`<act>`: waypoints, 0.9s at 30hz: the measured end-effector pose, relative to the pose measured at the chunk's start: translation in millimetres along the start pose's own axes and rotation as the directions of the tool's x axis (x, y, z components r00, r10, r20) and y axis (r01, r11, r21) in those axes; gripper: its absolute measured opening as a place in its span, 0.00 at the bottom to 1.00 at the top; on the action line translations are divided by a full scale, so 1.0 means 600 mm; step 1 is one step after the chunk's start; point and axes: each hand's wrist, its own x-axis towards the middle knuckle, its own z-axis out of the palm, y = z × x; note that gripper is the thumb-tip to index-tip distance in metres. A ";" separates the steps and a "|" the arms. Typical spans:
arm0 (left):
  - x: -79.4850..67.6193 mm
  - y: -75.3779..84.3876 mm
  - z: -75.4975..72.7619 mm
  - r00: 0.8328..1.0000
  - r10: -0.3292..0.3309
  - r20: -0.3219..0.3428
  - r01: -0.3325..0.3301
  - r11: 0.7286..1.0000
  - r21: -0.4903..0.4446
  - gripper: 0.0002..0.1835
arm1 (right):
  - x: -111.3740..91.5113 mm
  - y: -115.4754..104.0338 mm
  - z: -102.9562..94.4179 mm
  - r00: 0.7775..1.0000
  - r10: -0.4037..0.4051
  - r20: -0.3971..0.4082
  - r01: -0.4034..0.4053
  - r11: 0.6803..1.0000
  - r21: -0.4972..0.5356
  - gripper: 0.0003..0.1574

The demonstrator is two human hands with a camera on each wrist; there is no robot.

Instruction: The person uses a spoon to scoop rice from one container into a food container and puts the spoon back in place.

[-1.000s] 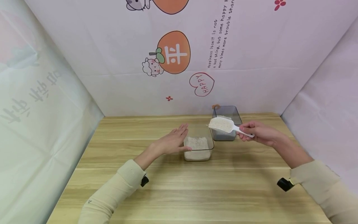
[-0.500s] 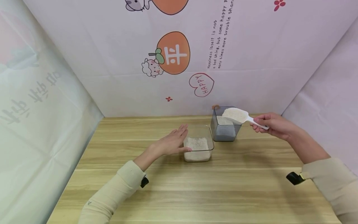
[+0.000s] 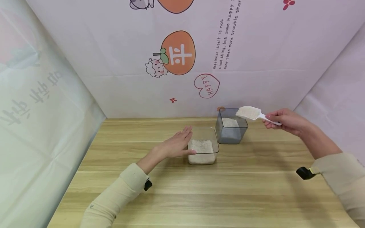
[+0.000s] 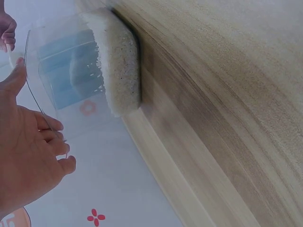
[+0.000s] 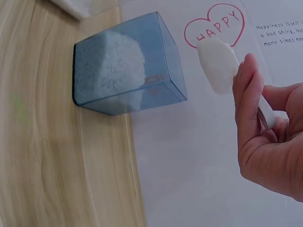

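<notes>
My right hand [image 3: 288, 122] grips the handle of a white scoop [image 3: 248, 113], which is filled with rice. The scoop's tip is just above the right rim of a tall blue-grey clear bin [image 3: 230, 136]. Rice shows inside that bin, through its wall in the right wrist view [image 5: 111, 66]. My left hand [image 3: 176, 144] lies along the left rim of a lower clear container [image 3: 201, 160], fingers extended and thumb over the front rim. A layer of rice [image 4: 118, 66] fills the lower part of this container in the left wrist view.
Both containers stand side by side on a wood-grain table [image 3: 176, 193], near its back edge. A printed white sheet [image 3: 128, 88] rises behind them, with more white sheeting to the left and right. A black wrist camera [image 3: 305, 173] hangs by the right sleeve.
My right hand has carried the loaded scoop right and upward, from between the two containers to the right rim of the blue-grey bin. The left hand stays at the lower container.
</notes>
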 end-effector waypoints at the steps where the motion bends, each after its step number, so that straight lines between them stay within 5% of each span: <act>1: 0.000 0.000 0.000 1.000 -0.003 0.001 0.003 1.000 0.000 0.52 | 0.003 -0.001 -0.001 1.000 0.005 -0.005 -0.005 1.000 -0.014 0.24; 10: 0.001 -0.002 0.002 1.000 -0.001 0.002 0.001 1.000 0.002 0.52 | 0.019 -0.007 -0.005 0.997 0.043 -0.065 -0.050 0.994 -0.102 0.17; 27: -0.001 -0.001 -0.002 1.000 0.006 0.004 -0.006 1.000 0.006 0.52 | 0.027 -0.031 0.012 0.995 0.041 -0.093 -0.066 0.958 -0.278 0.24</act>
